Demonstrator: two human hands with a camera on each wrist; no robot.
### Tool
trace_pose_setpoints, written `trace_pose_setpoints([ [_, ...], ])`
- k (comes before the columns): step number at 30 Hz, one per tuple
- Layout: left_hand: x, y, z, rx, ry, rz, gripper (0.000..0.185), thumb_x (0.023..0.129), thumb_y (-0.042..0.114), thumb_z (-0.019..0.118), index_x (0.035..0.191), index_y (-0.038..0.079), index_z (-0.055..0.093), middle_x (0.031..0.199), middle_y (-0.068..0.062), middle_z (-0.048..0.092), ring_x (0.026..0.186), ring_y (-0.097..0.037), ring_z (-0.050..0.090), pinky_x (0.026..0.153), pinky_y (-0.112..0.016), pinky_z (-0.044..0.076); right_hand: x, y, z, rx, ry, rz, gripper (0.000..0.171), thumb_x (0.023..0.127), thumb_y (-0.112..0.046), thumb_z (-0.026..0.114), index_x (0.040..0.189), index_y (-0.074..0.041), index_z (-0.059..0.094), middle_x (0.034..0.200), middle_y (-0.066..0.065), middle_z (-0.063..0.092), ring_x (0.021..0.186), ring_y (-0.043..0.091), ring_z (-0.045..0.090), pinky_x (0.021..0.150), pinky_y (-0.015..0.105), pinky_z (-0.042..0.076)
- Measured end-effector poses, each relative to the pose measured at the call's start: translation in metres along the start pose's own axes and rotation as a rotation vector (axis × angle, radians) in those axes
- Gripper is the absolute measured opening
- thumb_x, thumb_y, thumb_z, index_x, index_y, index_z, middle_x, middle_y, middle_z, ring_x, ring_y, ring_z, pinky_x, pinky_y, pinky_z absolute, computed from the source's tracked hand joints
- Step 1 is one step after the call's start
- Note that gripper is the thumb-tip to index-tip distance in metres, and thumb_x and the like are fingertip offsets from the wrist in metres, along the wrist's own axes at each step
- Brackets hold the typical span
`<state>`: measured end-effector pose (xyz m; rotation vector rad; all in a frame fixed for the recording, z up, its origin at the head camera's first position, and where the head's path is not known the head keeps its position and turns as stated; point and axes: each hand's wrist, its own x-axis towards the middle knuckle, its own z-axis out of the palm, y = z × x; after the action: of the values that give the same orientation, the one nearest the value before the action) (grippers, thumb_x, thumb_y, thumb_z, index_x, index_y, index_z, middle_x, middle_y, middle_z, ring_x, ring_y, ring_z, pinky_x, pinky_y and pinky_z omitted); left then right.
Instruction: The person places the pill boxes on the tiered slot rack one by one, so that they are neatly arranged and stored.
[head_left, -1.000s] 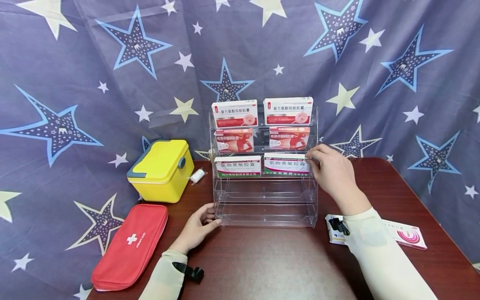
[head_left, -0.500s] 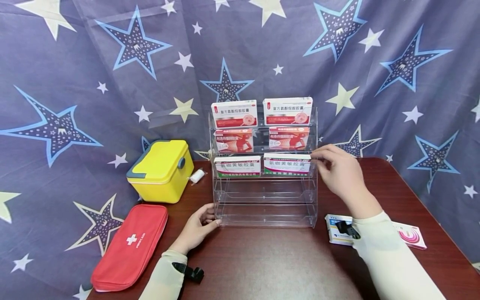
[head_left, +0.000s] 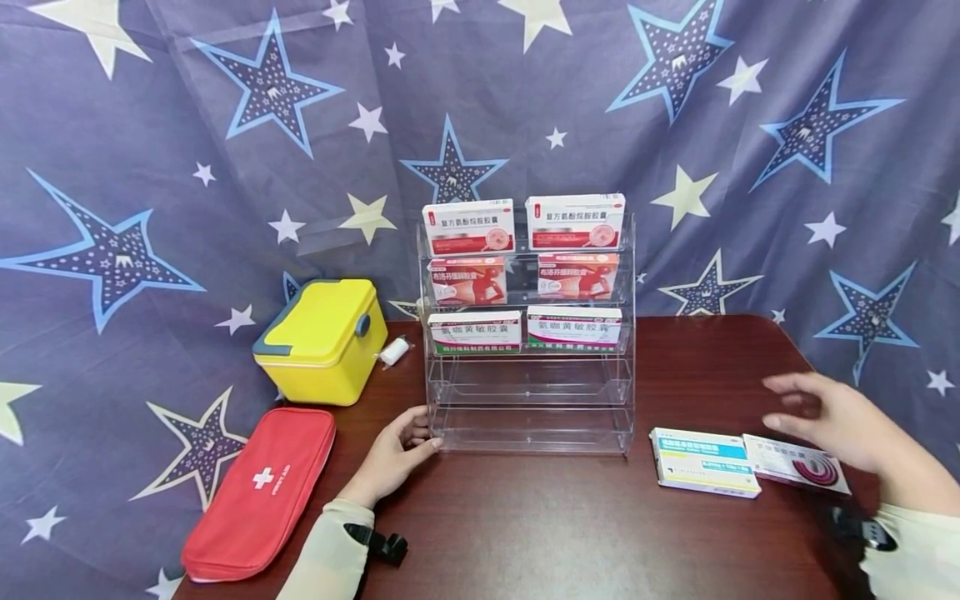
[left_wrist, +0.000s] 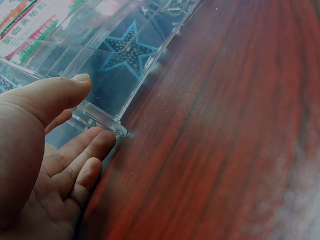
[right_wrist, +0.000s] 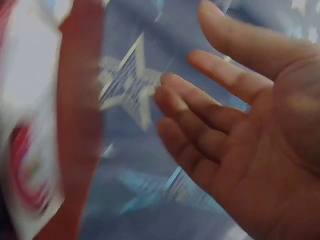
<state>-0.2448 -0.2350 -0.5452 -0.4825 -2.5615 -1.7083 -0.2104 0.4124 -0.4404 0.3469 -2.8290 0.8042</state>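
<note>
L hand steadies rack, R hand loose over the boxes.

My left hand rests relaxed, fingers touching the clear rack's front-left bottom corner, w/ nothing gripped. My right hand hovers w/ fingers spread and holding nothing (blurred), just above the pink-swirl box; the blue-white box lies beside it on the table, right of the rack.

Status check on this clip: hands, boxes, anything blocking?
Left hand rests open against the clear rack. Right hand open, empty, above the pink box. Blue box beside it. Nothing blocking.
</note>
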Motion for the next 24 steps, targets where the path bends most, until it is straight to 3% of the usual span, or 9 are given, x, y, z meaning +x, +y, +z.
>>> trace_pose_setpoints([
  [3, 0.0, 0.0, 0.0, -0.001, 0.0, -0.002, 0.054, 0.094, 0.017, 0.082, 0.144, 0.012, 0.06, 0.118, -0.011, 0.071, 0.107, -0.027, 0.067, 0.093, -0.031, 0.054, -0.017, 0.034, 0.002, -0.005, -0.118, 0.099, 0.065, 0.085, -0.028, 0.09, 0.131, 0.01, 0.063, 0.125, 0.035, 0.064, 0.102, 0.046, 0.068, 0.073, 0.026, 0.057],
  [6, 0.0, 0.0, 0.0, -0.003, -0.002, -0.001, 0.054, 0.094, 0.016, 0.081, 0.144, 0.012, 0.06, 0.119, -0.012, 0.071, 0.107, -0.027, 0.067, 0.094, -0.031, 0.054, -0.029, 0.057, 0.003, -0.001, -0.172, 0.178, 0.069, 0.086, -0.029, 0.089, 0.131, 0.015, 0.06, 0.124, 0.04, 0.061, 0.101, 0.049, 0.066, 0.071, 0.038, 0.06],
  [9, -0.001, 0.0, 0.0, -0.008, 0.0, -0.001, 0.055, 0.094, 0.015, 0.081, 0.144, 0.011, 0.059, 0.119, -0.013, 0.071, 0.108, -0.028, 0.066, 0.094, -0.03, 0.053, -0.036, 0.071, 0.004, 0.014, -0.199, 0.214, 0.069, 0.087, -0.028, 0.087, 0.13, 0.017, 0.059, 0.121, 0.038, 0.063, 0.096, 0.04, 0.067, 0.07, 0.036, 0.059],
  [12, -0.001, 0.0, 0.0, -0.015, 0.005, 0.0, 0.055, 0.094, 0.013, 0.081, 0.145, 0.008, 0.058, 0.12, -0.014, 0.07, 0.108, -0.029, 0.066, 0.094, -0.031, 0.054, -0.041, 0.078, 0.007, 0.033, -0.221, 0.201, 0.066, 0.086, -0.026, 0.088, 0.13, 0.015, 0.061, 0.117, 0.03, 0.068, 0.091, 0.023, 0.065, 0.068, 0.025, 0.052],
  [15, -0.001, -0.001, 0.001, -0.026, 0.012, 0.006, 0.056, 0.094, 0.01, 0.08, 0.145, 0.007, 0.057, 0.121, -0.016, 0.07, 0.108, -0.032, 0.066, 0.093, -0.032, 0.054, -0.045, 0.083, 0.01, 0.035, -0.23, 0.19, 0.064, 0.083, -0.024, 0.089, 0.128, 0.014, 0.063, 0.109, 0.019, 0.07, 0.084, 0.009, 0.059, 0.067, 0.024, 0.049],
  [24, 0.0, 0.0, 0.0, -0.012, 0.002, 0.001, 0.054, 0.093, 0.015, 0.082, 0.143, 0.011, 0.06, 0.119, -0.012, 0.071, 0.108, -0.027, 0.066, 0.094, -0.03, 0.054, -0.048, 0.09, 0.013, 0.041, -0.192, 0.183, 0.042, 0.08, -0.012, 0.09, 0.111, 0.009, 0.071, 0.09, 0.004, 0.069, 0.074, 0.002, 0.056, 0.064, 0.025, 0.047],
])
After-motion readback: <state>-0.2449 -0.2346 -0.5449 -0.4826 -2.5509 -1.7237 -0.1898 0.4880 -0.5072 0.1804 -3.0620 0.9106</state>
